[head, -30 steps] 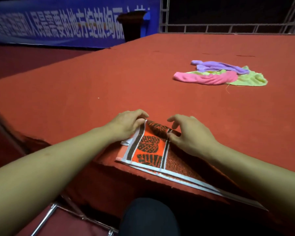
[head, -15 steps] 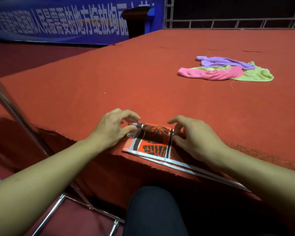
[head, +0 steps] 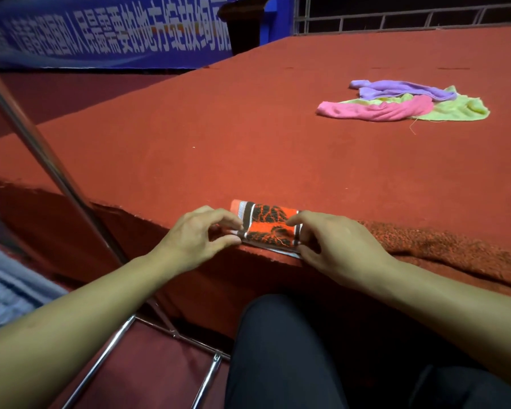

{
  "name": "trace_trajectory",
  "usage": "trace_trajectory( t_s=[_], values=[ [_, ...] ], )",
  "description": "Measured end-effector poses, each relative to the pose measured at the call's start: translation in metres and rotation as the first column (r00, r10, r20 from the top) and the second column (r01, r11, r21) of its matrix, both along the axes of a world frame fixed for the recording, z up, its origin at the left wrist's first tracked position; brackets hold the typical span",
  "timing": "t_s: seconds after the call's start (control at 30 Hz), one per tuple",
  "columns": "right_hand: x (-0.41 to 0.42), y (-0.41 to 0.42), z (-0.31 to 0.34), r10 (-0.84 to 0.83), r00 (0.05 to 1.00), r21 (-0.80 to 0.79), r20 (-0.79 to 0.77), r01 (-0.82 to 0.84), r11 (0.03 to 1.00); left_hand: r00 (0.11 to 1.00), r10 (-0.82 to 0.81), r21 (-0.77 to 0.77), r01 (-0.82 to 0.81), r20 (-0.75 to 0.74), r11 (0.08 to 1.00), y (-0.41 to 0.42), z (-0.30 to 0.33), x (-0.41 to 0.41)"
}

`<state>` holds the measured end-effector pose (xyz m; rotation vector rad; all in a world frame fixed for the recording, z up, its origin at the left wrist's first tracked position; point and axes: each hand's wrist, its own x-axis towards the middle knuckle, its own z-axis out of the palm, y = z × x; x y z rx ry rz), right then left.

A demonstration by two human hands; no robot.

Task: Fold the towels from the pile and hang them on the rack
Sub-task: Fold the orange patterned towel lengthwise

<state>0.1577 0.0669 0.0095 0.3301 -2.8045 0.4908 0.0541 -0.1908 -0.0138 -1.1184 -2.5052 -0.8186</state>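
orange towel [head: 270, 224] | left hand [head: 199, 236], right hand [head: 335, 246] pinch ends | platform edge

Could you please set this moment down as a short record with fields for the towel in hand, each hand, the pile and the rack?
towel in hand: orange patterned towel, at the near edge of the red table, its right part trailing along that edge
left hand: pinches the towel's left end
right hand: pinches its folded part from the right
pile: pink towel, purple towel and green towel, unfolded, far right
rack: metal rack, at left, no towel seen on it
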Motion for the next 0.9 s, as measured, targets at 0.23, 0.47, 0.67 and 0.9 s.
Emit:
trace_trajectory(
  t_s=[0.23, 0.47, 0.67, 0.9],
  values=[
    [0.001, 0.0, -0.009, 0.039, 0.999, -0.021, -0.026, -0.04, 0.999, 0.999, 0.045, -0.054, -0.044, 0.019, 0.998, 0.004, 0.002, -0.008],
    [0.019, 0.018, -0.006, 0.03, 0.994, -0.119, -0.107, -0.043, 0.992, 0.967, 0.035, -0.033, -0.045, -0.254, 0.998, 0.035, 0.013, 0.015],
    [0.058, 0.07, -0.001, -0.117, 0.979, -0.13, -0.164, 0.096, 0.987, 0.97, -0.162, 0.045, 0.173, -0.178, 0.984, 0.114, 0.013, 0.055],
    [0.108, 0.141, 0.0, -0.361, 0.93, -0.048, -0.07, 0.359, 0.932, 0.974, -0.203, -0.098, 0.194, -0.097, 0.976, 0.188, 0.008, 0.079]
  ],
)
